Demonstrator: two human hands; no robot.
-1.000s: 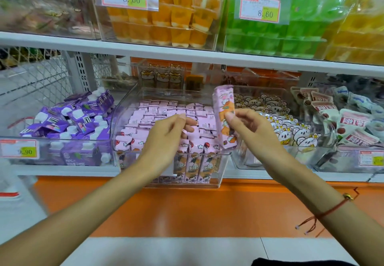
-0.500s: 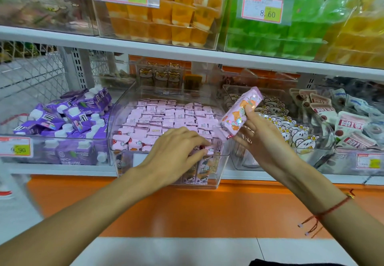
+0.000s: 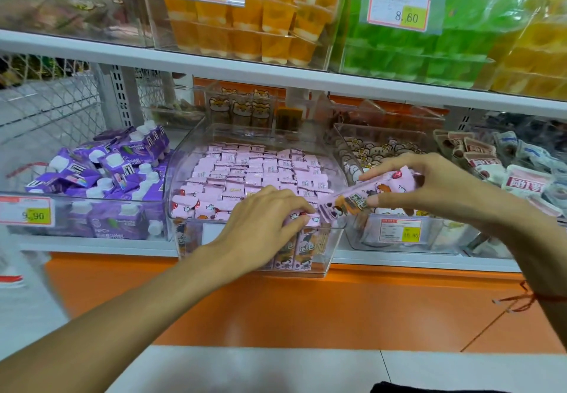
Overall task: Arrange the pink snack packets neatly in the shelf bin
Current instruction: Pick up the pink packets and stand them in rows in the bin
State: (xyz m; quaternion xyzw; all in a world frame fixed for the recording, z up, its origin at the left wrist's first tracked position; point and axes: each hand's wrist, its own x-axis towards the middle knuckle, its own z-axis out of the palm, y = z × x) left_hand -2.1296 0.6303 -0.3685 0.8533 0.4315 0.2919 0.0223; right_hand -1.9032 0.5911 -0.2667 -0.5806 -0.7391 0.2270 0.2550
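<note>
A clear shelf bin [image 3: 181, 171] in the middle of the lower shelf holds several rows of upright pink snack packets [image 3: 254, 168]. My right hand [image 3: 435, 190] pinches one pink packet [image 3: 368, 191] by its upper end; the packet lies nearly flat, its lower end pointing left and down at the bin's front right corner. My left hand [image 3: 264, 220] rests on the front row of packets, fingers curled over their tops next to the tip of the held packet.
A bin of purple drink cartons [image 3: 101, 177] stands left of the pink bin, a bin of cartoon-face snacks [image 3: 377, 147] to the right, white and red packets [image 3: 521, 177] farther right. Jelly cups fill the upper shelf [image 3: 276, 70]. An orange panel [image 3: 306, 306] runs below.
My right hand has tipped the pink packet from upright to nearly flat and lowered it toward the bin's front right corner. My left hand has slid forward onto the front row.
</note>
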